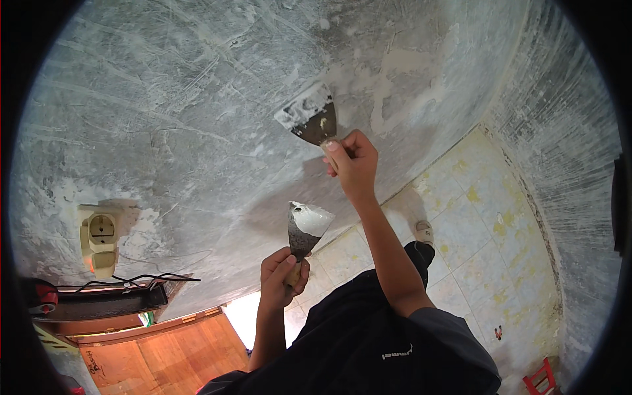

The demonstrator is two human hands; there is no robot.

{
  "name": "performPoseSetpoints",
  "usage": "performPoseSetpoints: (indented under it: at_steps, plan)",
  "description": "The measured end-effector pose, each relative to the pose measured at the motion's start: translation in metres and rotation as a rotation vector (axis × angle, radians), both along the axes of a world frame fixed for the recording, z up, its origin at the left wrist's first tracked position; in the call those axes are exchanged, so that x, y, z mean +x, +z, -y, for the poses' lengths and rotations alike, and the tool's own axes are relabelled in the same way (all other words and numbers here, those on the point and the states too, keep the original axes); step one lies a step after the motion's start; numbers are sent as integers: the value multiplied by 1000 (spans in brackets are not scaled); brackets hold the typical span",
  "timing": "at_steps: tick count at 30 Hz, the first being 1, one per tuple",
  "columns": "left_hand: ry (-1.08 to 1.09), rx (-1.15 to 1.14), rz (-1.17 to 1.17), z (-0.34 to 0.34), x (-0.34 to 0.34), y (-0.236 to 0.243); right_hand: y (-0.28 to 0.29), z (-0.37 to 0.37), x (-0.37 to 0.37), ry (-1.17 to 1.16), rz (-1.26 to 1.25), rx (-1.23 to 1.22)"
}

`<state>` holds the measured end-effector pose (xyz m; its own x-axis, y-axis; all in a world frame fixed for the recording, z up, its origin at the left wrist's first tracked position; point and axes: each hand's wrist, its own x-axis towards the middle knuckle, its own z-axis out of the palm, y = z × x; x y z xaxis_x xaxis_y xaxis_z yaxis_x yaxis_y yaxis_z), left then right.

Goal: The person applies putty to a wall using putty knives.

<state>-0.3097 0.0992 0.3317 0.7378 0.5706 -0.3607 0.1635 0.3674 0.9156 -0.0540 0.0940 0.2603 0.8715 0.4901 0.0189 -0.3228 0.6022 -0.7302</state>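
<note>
My right hand (pixel 355 164) is closed round the handle of a wide putty knife (pixel 315 125), raised to the grey wall (pixel 197 118). White filler coats the far edge of that blade, which lies at or very near the wall surface; I cannot tell if it touches. Lower and to the left, my left hand (pixel 282 276) grips the wooden handle of a second putty knife (pixel 304 230), its blade pointing up and loaded with a thick lump of white filler (pixel 312 218). Pale smeared patches (pixel 401 62) of filler show on the wall beside the right blade.
A wall socket with a plug adapter (pixel 100 237) sits at the left, a black cable (pixel 145 282) below it. An orange-brown wooden panel (pixel 171 352) is at lower left. On the stained tile floor (pixel 487 263) lie a small orange-and-dark object (pixel 498 332) and a red item (pixel 541 378).
</note>
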Motion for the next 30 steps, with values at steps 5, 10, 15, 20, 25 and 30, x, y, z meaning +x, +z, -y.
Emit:
performPoseSetpoints:
  at_steps: [5, 10, 15, 20, 25, 30]
  plan:
    - [-38, -5, 27, -1, 5, 4, -34, 0, -1, 38, -23, 72]
    - [8, 13, -8, -7, 1, 1, -5, 10, -11, -41, 5, -52]
    - [-13, -10, 11, -4, 6, 1, -19, 10, -13, 62, -9, -54]
    - [0, -17, 26, -7, 2, 0, -17, 16, -15, -21, 41, -81]
    - [20, -25, 24, -6, 3, 0, -9, 11, -7, 26, 38, -53]
    - [33, -19, 28, -8, 4, 0, -40, 17, -11, 27, 5, -60]
